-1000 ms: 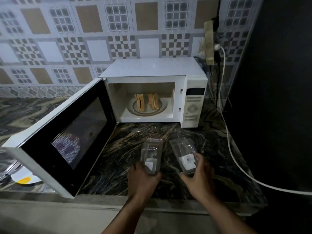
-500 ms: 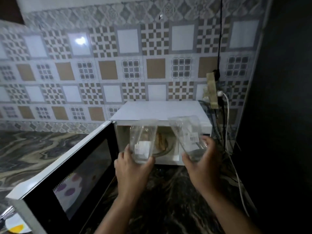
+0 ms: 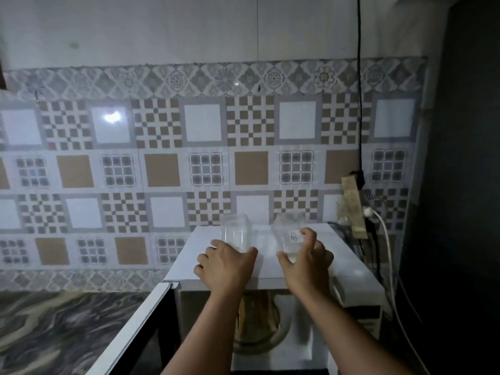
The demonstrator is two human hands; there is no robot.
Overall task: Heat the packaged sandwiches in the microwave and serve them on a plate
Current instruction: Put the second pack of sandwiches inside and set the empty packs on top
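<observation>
Marbled dark countertop (image 3: pixel 54 328) at left; open microwave door (image 3: pixel 135 331) slanting toward lower left edge
White microwave (image 3: pixel 349 272), smooth flat top; sandwiches (image 3: pixel 257 307) inside on round turntable, partly hidden behind forearms
Left hand (image 3: pixel 226 262) gripping clear plastic sandwich package (image 3: pixel 235 232), fingers curled round it, near top's middle
Right hand (image 3: pixel 308 255) clamped on second clear package (image 3: pixel 288 235), white label showing
Power strip (image 3: pixel 353 207), white cable (image 3: pixel 389 266) at right
Packages raised from in front of cavity half second ago, now over microwave top; resting or hovering unclear
</observation>
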